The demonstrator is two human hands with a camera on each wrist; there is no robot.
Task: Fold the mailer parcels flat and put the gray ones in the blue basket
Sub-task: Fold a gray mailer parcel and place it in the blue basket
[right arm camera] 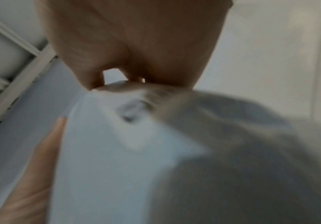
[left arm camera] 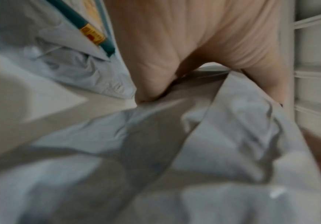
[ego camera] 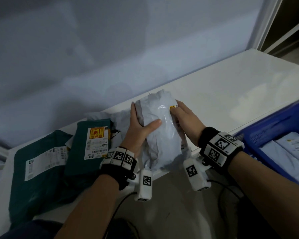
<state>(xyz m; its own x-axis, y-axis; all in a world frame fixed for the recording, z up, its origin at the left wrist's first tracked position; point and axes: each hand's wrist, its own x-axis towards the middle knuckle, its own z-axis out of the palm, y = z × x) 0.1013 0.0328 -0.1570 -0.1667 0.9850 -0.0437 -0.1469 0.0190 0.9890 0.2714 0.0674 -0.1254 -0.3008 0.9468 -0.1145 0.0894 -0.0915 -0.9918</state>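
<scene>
A crumpled gray mailer (ego camera: 160, 133) is folded into a long bundle, and its near end overhangs the front edge of the white table (ego camera: 231, 80). My left hand (ego camera: 138, 125) grips its left side, thumb laid across the top. My right hand (ego camera: 185, 118) holds the right edge, fingertips by a small yellow sticker. The left wrist view shows the left hand (left arm camera: 174, 45) on the folded gray mailer (left arm camera: 232, 136). In the right wrist view the right hand (right arm camera: 136, 37) pinches the gray mailer (right arm camera: 107, 151) at its edge. The blue basket (ego camera: 259, 133) stands at the right with folded gray mailers (ego camera: 286, 152) inside.
Two dark green mailers (ego camera: 91, 149) (ego camera: 38, 173) with white labels lie at the left of the table. Another gray mailer (ego camera: 117, 119) lies behind my left hand. A pale wall runs along the table's far side.
</scene>
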